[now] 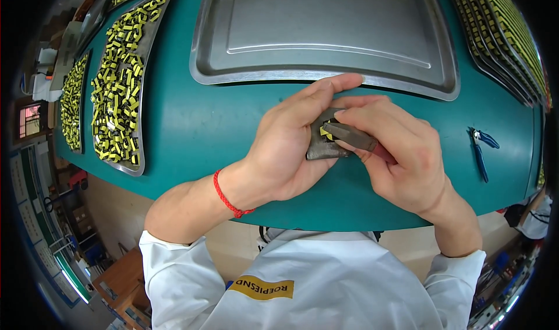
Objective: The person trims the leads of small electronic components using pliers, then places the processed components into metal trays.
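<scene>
Above the near part of the table, my left hand (282, 141) is closed around a dark grey metal block (319, 151). A small yellow and black part (325, 133) shows in an opening of the block. My right hand (410, 155) grips a flat, dark grey metal tool with a blunt tip (351, 136), its exact kind unclear. The tip lies against or just over the small part; which of these I cannot tell. My right fingers partly cover the block and the tool's reddish rear end.
Just beyond my hands is a large metal tray (326, 30) with yellow and black parts along its far edge. Loose parts fill a long tray (140, 149) on the left. Stacked full trays (495, 33) stand at far right. Blue-handled cutters (479, 149) lie on the green table (192, 132).
</scene>
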